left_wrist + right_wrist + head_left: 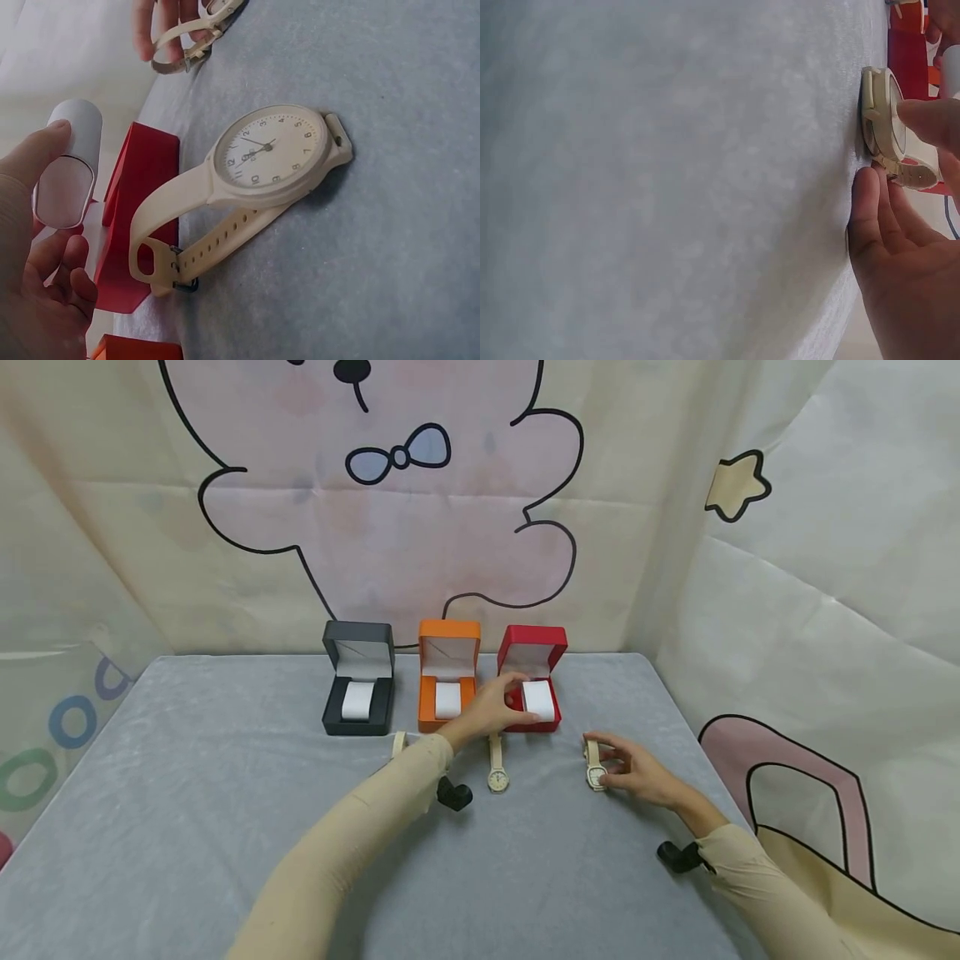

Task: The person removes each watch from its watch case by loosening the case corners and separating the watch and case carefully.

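My left hand (491, 706) reaches into the open red watch box (534, 634) and pinches its white watch cushion (84, 127) between thumb and fingers. To the right, my right hand (637, 774) holds a cream wristwatch (596, 772) low at the table; in the right wrist view its thumb lies on the dial and its fingers are by the strap. A second cream wristwatch (262, 154) lies on the table just in front of the red box, its strap buckled in a loop. Another watch (399, 742) is mostly hidden by the left forearm.
An orange watch box (449, 628) and a dark grey one (358, 632) stand open left of the red box, each with a white cushion inside. A grey cloth covers the table (187, 777). Behind hangs a printed curtain (450, 543).
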Action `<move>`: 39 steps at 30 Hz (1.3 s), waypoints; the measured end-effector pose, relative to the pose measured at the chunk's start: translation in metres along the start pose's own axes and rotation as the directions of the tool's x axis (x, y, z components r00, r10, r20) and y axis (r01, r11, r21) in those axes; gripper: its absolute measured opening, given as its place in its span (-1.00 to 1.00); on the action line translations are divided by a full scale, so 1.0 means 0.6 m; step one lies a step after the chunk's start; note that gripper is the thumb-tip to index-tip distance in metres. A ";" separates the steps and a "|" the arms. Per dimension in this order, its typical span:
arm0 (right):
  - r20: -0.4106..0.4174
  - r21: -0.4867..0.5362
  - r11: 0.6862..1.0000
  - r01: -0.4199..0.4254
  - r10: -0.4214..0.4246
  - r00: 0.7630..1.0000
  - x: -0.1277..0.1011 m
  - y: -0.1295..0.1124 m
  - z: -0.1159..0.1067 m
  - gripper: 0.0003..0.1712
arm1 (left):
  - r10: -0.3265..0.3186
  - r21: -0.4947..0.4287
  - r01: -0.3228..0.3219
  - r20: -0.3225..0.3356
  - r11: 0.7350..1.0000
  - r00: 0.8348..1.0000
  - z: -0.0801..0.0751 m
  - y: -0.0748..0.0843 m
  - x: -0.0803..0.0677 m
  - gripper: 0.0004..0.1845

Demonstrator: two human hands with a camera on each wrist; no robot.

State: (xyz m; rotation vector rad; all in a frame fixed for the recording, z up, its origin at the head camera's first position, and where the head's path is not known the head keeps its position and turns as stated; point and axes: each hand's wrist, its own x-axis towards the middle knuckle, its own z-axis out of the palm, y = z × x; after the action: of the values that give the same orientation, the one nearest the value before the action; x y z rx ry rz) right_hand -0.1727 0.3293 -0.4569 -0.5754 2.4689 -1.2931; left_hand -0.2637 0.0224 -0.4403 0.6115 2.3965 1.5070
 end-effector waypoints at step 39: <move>-0.120 -0.047 0.999 -0.014 0.009 0.993 0.017 -0.025 -0.021 -0.37 | -0.026 -0.018 0.026 -0.005 1.000 1.000 -0.004 -0.011 0.023 -0.23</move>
State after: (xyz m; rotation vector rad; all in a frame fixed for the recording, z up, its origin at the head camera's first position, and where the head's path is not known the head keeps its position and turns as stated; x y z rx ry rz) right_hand -0.1836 0.3256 -0.4383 -0.5082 2.6024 -1.3029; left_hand -0.2784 0.0247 -0.4449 0.5716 2.3827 1.5194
